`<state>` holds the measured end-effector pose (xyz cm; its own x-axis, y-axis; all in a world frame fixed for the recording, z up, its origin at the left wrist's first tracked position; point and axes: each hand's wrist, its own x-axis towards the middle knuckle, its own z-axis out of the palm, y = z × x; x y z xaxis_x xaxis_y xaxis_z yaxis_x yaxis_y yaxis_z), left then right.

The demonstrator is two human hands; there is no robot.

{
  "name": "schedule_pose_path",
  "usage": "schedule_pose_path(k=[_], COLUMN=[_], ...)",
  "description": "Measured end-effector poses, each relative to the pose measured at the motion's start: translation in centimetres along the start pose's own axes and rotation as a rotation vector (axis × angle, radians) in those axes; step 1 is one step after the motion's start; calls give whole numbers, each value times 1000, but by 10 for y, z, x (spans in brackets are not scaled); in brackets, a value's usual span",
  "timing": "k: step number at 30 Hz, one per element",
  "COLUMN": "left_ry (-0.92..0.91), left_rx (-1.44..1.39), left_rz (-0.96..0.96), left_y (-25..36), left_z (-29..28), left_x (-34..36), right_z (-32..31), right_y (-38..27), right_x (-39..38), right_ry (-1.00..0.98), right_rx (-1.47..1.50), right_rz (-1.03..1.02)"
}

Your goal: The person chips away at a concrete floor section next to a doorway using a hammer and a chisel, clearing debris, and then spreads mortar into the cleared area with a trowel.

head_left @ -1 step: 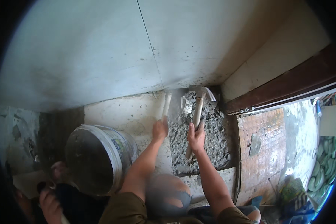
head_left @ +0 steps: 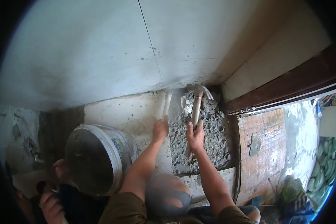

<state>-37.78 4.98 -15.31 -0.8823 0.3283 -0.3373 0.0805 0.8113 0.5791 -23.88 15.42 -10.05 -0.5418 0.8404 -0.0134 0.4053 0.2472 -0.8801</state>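
Note:
My right hand (head_left: 195, 137) is closed round the wooden handle of a claw hammer (head_left: 197, 108). The hammer's head lies over the far end of a rough grey mortar bed (head_left: 209, 138), close to the wall. My left hand (head_left: 160, 129) is wrapped round a tool with a pale handle (head_left: 167, 105), upright along the left border of the mortar. Its far end is blurred, so its kind cannot be made out. Between the two tools is a small shiny, whitish piece (head_left: 186, 105) on the mortar.
A large white bucket (head_left: 117, 149) stands left of my left forearm. At the lower left, another person's hand (head_left: 51, 205) grips a dark-ended stick. Pale floor tiles (head_left: 119, 110) border the mortar; a brownish tiled strip (head_left: 263, 142) lies right. Green sacks (head_left: 323, 164) are piled far right.
The claw hammer's head has shifted slightly left, and my right hand has moved a little with it. The other person's hand at the lower left has moved slightly. My left hand stays nearly still.

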Motion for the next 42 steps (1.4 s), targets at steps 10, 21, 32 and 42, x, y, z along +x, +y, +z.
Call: schedule_pose_path(k=[10, 21, 32, 42], left_ry=[26, 38, -118, -39], left_rx=[-28, -54, 123, 126], left_rz=[-58, -1, 31, 41], left_y=[-5, 6, 12, -7], left_z=[17, 9, -30, -24], left_x=[3, -3, -17, -3], right_z=[43, 47, 0, -7], right_y=[-10, -6, -1, -19], right_x=[19, 20, -29, -46], right_ry=[-214, -240, -73, -101], right_rx=[-57, -50, 55, 34], right_rz=[-56, -5, 137, 240])
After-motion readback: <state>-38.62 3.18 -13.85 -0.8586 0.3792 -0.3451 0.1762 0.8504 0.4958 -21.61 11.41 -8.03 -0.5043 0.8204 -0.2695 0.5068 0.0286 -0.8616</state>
